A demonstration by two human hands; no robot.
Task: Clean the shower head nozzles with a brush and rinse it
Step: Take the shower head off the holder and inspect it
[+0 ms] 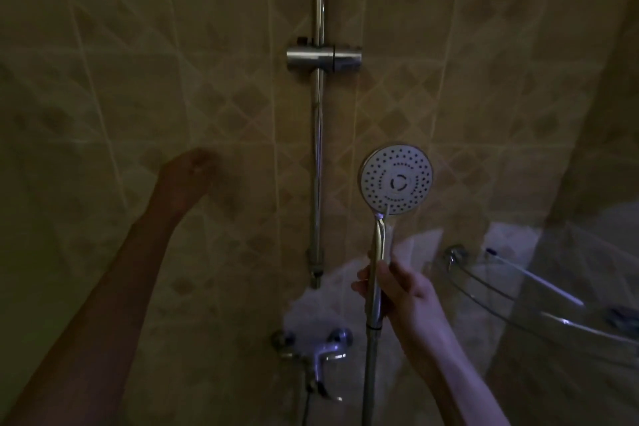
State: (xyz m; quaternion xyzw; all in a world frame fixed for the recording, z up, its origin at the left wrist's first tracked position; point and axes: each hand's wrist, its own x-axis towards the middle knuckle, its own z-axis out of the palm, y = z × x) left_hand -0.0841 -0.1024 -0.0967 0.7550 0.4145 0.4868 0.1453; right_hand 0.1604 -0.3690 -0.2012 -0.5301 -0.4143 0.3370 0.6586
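A round white shower head with several dark nozzles faces me, right of the wall rail. Its chrome handle runs down into my right hand, which grips it just below the head. The hose drops from the handle toward the bottom edge. My left hand is raised at middle left in front of the tiled wall; it is dim and blurred, its fingers look curled, and I see nothing in it. No brush shows clearly.
A chrome slide rail with an empty holder bracket runs down the tiled wall. The mixer tap sits below. A glass corner shelf at right carries a thin pale stick-like item.
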